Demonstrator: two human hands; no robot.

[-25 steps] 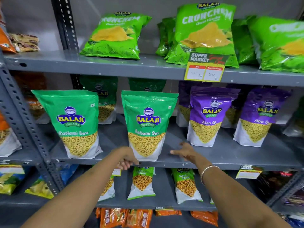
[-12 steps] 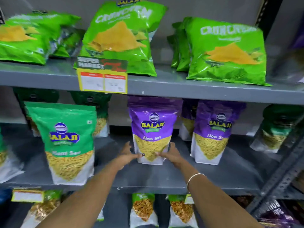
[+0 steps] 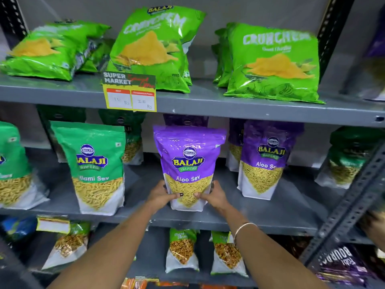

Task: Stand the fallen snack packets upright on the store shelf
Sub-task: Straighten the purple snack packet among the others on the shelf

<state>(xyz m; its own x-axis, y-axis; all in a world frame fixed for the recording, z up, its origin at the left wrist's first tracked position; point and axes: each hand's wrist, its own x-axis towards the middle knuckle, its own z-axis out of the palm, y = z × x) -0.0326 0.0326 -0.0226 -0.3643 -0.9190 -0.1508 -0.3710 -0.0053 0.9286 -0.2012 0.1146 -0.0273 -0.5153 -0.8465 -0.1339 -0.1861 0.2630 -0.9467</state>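
Note:
A purple Aloo Sev packet (image 3: 188, 155) stands upright at the front of the grey middle shelf (image 3: 260, 217). My left hand (image 3: 161, 196) clasps its lower left side and my right hand (image 3: 214, 196) its lower right side, thumbs pressed on the front. A second purple Aloo Sev packet (image 3: 267, 161) stands upright to its right, and a green Ratlami Sev packet (image 3: 93, 165) to its left. More packets stand behind them, partly hidden.
Green Crunchem bags (image 3: 270, 59) lean on the top shelf behind a price tag (image 3: 130, 92). Small packets (image 3: 182, 250) stand on the lower shelf. A slotted metal upright (image 3: 350, 207) crosses at the right, with another person's hand (image 3: 377, 228) at the right edge.
My view has swung right from the green Ratlami Sev packet to the purple one. Both hands moved onto the purple Aloo Sev packet and closed on its lower sides.

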